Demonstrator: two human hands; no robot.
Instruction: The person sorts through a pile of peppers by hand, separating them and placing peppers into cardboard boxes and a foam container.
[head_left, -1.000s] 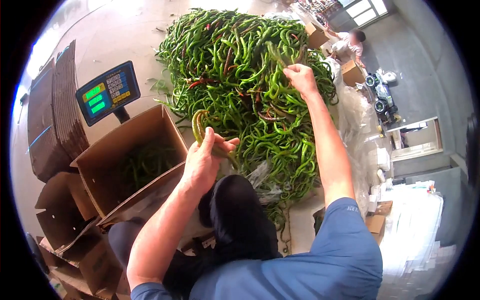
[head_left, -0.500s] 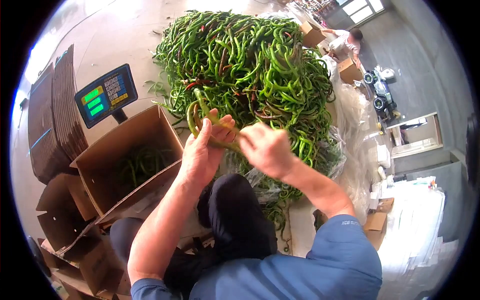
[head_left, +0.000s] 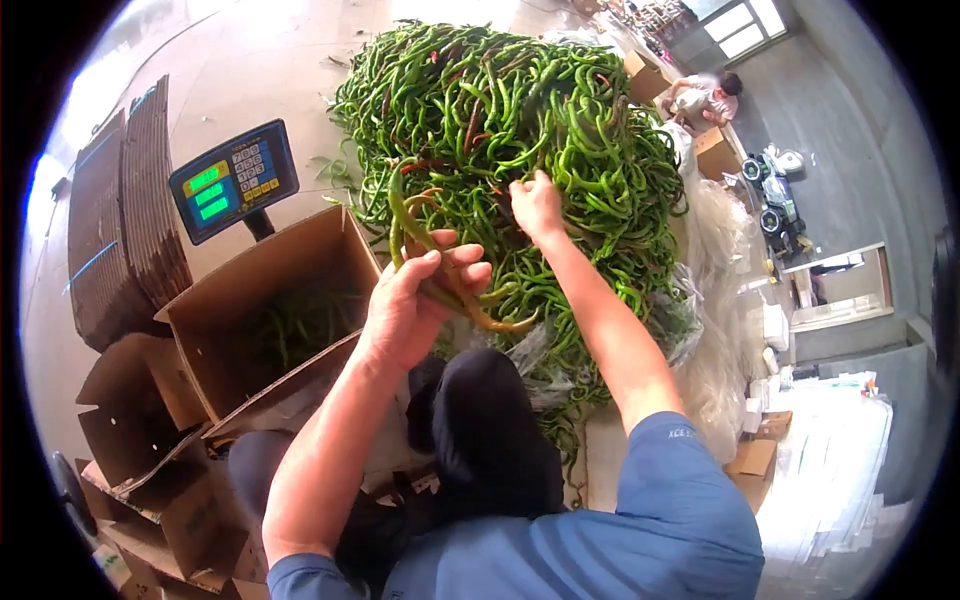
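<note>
In my left hand (head_left: pixel 415 295) are several long green chili peppers (head_left: pixel 403 215), some turning yellowish-brown, gripped between thumb and fingers with their ends sticking out on both sides. My right hand (head_left: pixel 538 208) reaches onto the big heap of green chili peppers (head_left: pixel 590 190), its fingers drawn together at the surface; whatever they pinch is too small to make out. A few red and dark peppers show in the heap. Left of my left hand stands an open cardboard box (head_left: pixel 215 310) with green peppers lying in its shadowed bottom.
Behind the box, a digital scale display (head_left: pixel 235 180) glows green. Flattened cardboard (head_left: pixel 125 210) is stacked at the left, with open boxes (head_left: pixel 135 415) below. Clear plastic sheeting (head_left: pixel 725 250) edges the heap's right side. Another person (head_left: pixel 708 97) sits among boxes at the far right.
My right hand has left the peppers by my left hand and moved up and away onto the heap. My left hand still holds its peppers, now more spread out. The view has shifted slightly.
</note>
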